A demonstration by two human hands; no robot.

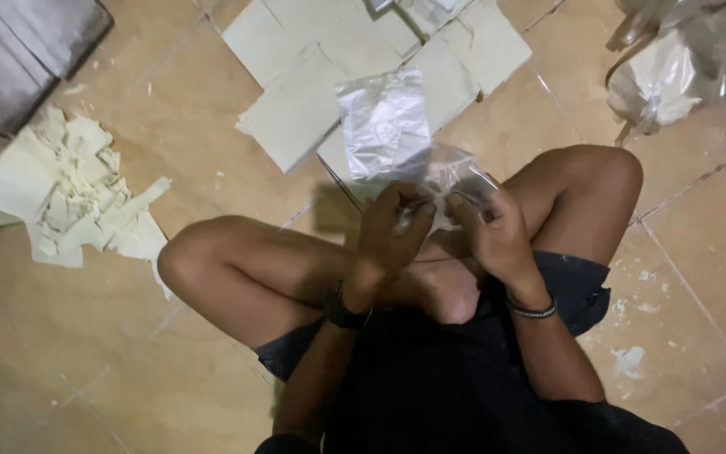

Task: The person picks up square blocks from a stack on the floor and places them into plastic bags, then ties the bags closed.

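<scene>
I sit cross-legged on a tiled floor. My left hand (392,227) and my right hand (491,231) are both closed on the lower edge of a clear plastic bag (388,126), which stands up in front of my knees. The hands are close together, fingers pinching the crumpled plastic between them. A dark watch is on my left wrist and a thin bracelet on my right.
Several flat pale sheets (313,84) lie on the floor behind the bag. A heap of torn pale scraps (77,193) is at the left. A bunched clear plastic bag (674,67) sits at the top right, grey folded material (18,50) at the top left.
</scene>
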